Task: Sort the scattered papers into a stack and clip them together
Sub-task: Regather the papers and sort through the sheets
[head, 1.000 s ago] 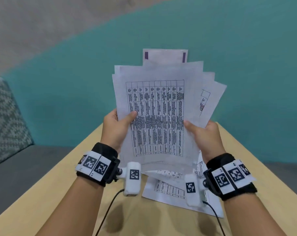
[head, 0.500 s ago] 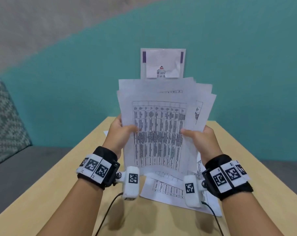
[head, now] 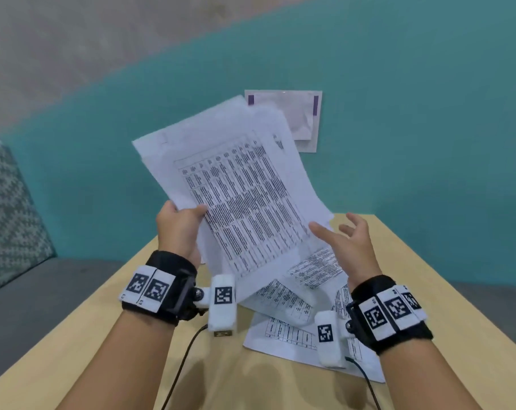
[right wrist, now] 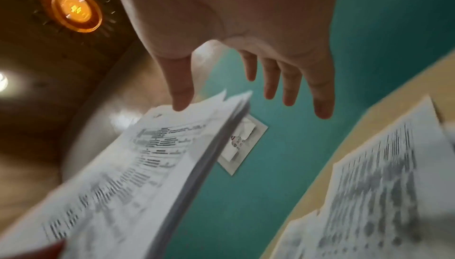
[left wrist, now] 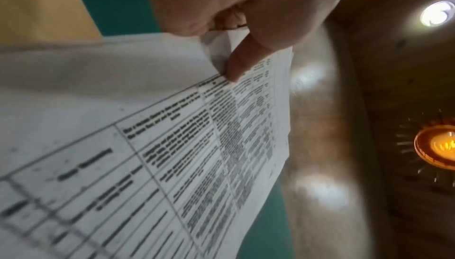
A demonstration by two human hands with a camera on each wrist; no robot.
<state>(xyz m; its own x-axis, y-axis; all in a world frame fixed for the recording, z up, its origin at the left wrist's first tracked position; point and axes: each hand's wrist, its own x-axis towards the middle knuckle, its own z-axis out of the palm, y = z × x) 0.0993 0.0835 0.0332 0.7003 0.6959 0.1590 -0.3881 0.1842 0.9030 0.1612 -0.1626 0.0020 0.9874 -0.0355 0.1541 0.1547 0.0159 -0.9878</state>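
Note:
A bundle of white printed sheets (head: 239, 196) with tables on them is held up above the wooden table (head: 428, 276), tilted to the left. My left hand (head: 180, 223) grips the bundle at its left edge, thumb on the front sheet; the left wrist view shows the thumb (left wrist: 242, 62) pinching the paper stack (left wrist: 172, 146). My right hand (head: 344, 235) is spread with fingers straight, just right of the bundle and holding nothing; in the right wrist view its thumb (right wrist: 182, 89) hovers at the edge of the sheets (right wrist: 147, 165). More printed sheets (head: 295, 321) lie loose on the table beneath. No clip is in view.
A white notice with purple marks (head: 298, 119) is fixed to the teal wall behind the table. A grey seat with a patterned cushion (head: 8, 202) stands at the left. Cables (head: 186, 359) run from the wrist cameras over the near table.
My right hand has let go of the bundle and spread its fingers. The bundle, held upright by both hands before, now tilts left in my left hand alone.

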